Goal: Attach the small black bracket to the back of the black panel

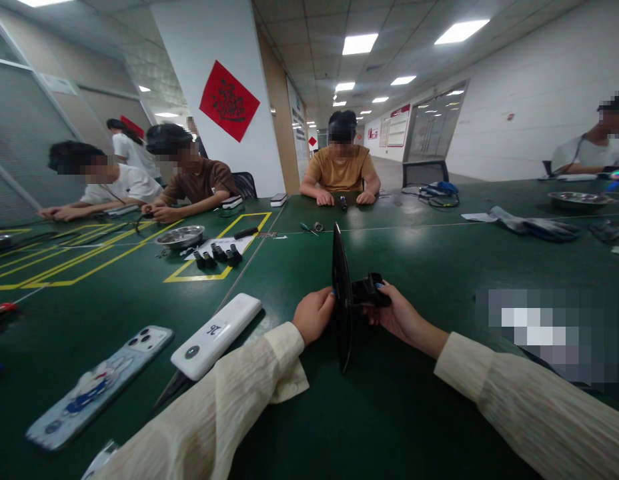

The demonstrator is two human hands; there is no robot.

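Note:
A thin black panel (342, 300) stands upright over the green table in front of me, almost edge-on to the camera. My left hand (314, 315) is closed at its left side, thumb against the panel; the other fingers are mostly hidden. From the panel's right side sticks out a black block-like part (365, 291), which my right hand (397, 313) grips between thumb and fingers. Whether the block is fixed to the panel or only pressed against it, I cannot tell. The panel's broad faces are barely visible.
On the green table (289, 427), a white power bank (217, 335) and a phone in a rabbit-print case (102, 387) lie left. Beyond them are several black cylindrical parts (218, 255) and a metal bowl (180, 236). A glove (534, 223) lies right. Several people sit around the table.

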